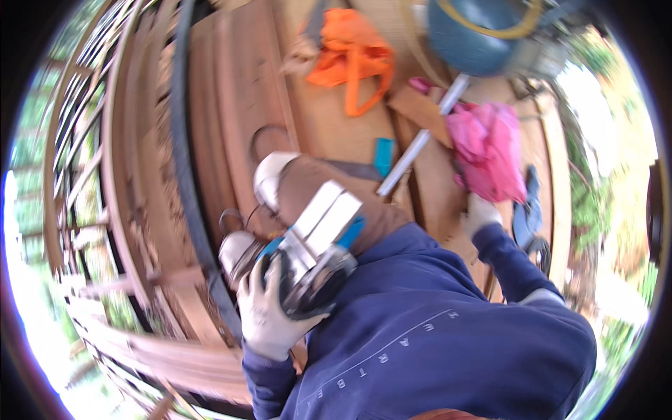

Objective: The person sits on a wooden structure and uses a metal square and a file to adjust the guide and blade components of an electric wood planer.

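Observation:
My left hand [264, 315], in a pale glove, is wrapped round a teal and black power tool [316, 280]. The tool is tilted over my lap, and its shiny flat metal plate [326, 218] faces up. Its exact kind I cannot make out. My right hand [480, 214], also gloved, is down at the lower edge of a crumpled pink cloth or bag [486, 150]. Blur hides the fingers of that hand, so I cannot tell whether they grip the pink thing.
An orange cloth bag [350, 56], a small teal piece [383, 157] and a long pale metal bar [413, 152] lie on the boards. At the back right is a blue rounded container [476, 35] with a yellow hose [493, 29]. Long planks [238, 84] and a dark beam [183, 140] run along the left.

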The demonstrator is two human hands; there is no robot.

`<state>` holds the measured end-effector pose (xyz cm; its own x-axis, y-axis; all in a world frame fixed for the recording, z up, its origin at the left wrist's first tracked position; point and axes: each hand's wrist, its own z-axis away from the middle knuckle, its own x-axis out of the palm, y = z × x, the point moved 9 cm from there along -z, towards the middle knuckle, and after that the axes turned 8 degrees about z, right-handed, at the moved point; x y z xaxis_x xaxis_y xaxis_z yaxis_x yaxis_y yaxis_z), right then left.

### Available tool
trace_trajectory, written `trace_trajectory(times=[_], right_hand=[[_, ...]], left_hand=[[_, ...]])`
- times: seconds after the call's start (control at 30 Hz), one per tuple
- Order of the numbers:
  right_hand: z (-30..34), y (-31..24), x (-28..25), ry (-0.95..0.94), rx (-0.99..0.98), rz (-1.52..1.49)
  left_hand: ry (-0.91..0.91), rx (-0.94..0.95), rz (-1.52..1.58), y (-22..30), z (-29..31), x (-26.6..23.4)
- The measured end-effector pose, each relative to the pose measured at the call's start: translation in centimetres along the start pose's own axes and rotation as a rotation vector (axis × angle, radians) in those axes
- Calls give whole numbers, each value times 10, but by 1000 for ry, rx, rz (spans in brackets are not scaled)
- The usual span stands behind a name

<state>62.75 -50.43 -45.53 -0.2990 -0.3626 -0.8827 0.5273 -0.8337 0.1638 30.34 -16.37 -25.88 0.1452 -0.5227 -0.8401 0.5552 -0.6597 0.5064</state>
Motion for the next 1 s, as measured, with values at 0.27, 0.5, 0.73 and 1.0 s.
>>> trace_trajectory(times=[0.27, 0.5, 0.73, 1.0], right_hand=[[-3, 34, 47, 21, 157, -13], [-4, 41, 39, 218, -57, -284], [35, -165, -130, -179, -428, -1080], [35, -301, -180, -368, -876, -1186]], left_hand=[[-25, -125, 153, -32, 28, 0], [47, -89, 140, -35, 65, -1], [239, -100, 187, -39, 75, -15], [163, -159, 164, -41, 59, -22]])
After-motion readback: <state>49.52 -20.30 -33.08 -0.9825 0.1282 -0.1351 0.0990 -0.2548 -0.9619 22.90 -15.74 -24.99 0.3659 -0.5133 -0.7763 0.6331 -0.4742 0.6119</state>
